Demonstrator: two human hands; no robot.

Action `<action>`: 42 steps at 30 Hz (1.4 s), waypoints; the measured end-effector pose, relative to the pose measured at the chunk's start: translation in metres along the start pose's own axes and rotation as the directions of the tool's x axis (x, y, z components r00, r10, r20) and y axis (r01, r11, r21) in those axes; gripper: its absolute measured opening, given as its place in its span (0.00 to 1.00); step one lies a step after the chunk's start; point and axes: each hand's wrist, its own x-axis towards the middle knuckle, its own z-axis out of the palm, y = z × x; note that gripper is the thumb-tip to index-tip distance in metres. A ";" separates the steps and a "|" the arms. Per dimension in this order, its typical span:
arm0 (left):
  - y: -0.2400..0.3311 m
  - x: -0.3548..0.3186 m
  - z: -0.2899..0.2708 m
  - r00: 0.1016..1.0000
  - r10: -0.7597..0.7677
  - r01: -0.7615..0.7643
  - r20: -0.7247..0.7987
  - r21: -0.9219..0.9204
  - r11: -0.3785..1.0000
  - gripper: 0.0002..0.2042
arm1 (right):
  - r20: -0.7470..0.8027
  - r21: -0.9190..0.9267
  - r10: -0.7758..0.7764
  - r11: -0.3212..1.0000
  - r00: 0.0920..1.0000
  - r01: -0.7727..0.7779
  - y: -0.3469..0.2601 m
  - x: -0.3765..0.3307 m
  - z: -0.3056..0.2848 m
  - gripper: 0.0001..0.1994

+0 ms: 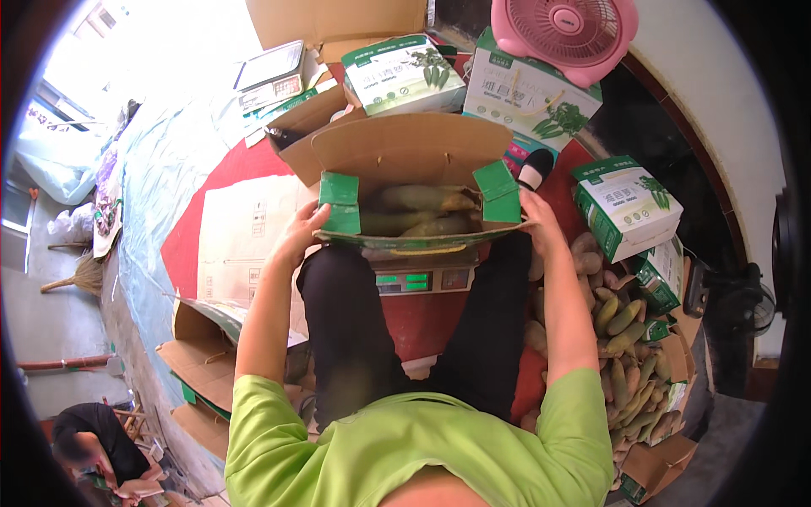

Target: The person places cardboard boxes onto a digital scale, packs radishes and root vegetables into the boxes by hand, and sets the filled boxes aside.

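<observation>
Between my knees an open cardboard box (pixel 414 145) with green side flaps holds several long green radishes (pixel 427 199). My left hand (pixel 302 230) grips its left front corner, with the fingertips by the green flap. At the right front corner my right hand (pixel 541 221) closes on the edge, partly hidden by the box side. Directly below the near side of the box a weighing scale (pixel 425 281) shows a lit green display. Whether the box rests fully on the scale cannot be made out.
To my right lies a big heap of radishes (pixel 629 372) beside printed cartons (pixel 629 207). A pink fan (pixel 566 29) sits on a carton (pixel 532 97) ahead. Flattened cardboard (pixel 245 237) and open boxes (pixel 198 367) lie at left. Another person (pixel 101 448) bends at the lower left.
</observation>
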 end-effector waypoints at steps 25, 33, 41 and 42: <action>-0.016 -0.006 -0.160 0.987 -0.028 -0.055 -0.157 -0.499 0.865 0.29 | 0.357 -0.029 -0.003 0.999 0.934 0.014 -0.126 0.039 0.206 0.18; -0.060 -0.056 -0.315 0.955 -0.197 0.114 -0.221 -0.340 0.934 0.29 | 0.516 -0.254 0.076 0.965 0.853 0.067 -0.027 0.049 0.343 0.30; -0.095 -0.099 -0.373 0.865 -0.368 0.351 -0.342 -0.114 0.929 0.26 | 0.667 -0.679 0.611 0.734 0.427 0.012 0.034 0.031 0.387 0.40; -0.106 -0.097 -0.383 0.838 -0.419 0.404 -0.349 -0.118 0.907 0.25 | 0.695 -0.674 0.607 0.737 0.385 0.057 0.041 0.039 0.386 0.39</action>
